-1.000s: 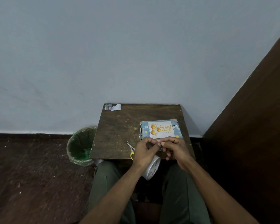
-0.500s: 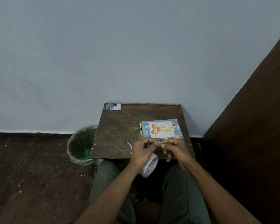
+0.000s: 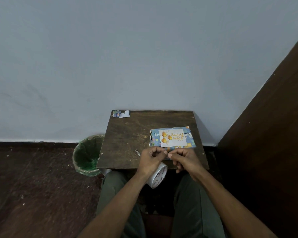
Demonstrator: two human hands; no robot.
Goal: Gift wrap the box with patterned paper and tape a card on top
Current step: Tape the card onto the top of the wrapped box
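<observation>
**Wrapped box on table, card on top; both hands pinching at tape end**

Wrapped box (image 3: 172, 138) lies flat on the right half of the small dark wooden table (image 3: 127, 134), covered in blue patterned paper. White card (image 3: 172, 137) with 3 gold balls and gold script rests on its top face, lettering upside down from the wearer's side.

Just near of the box, both hands meet fingertip to fingertip above the table's near edge. Left hand (image 3: 150, 160): fingers curled, thumb and forefinger pinched together; the white tape roll (image 3: 157, 176) hangs below it around the wrist side. Right hand (image 3: 183, 160): fingers curled, thumb and forefinger pinching at the same spot. What sits between the fingertips is too small to make out.

Scissors (image 3: 137, 152): only the blade tips show, left of the left hand. Paper scrap (image 3: 121, 114) at the far left corner. Green-lined bin (image 3: 88, 155) on the floor, left of the table.
</observation>
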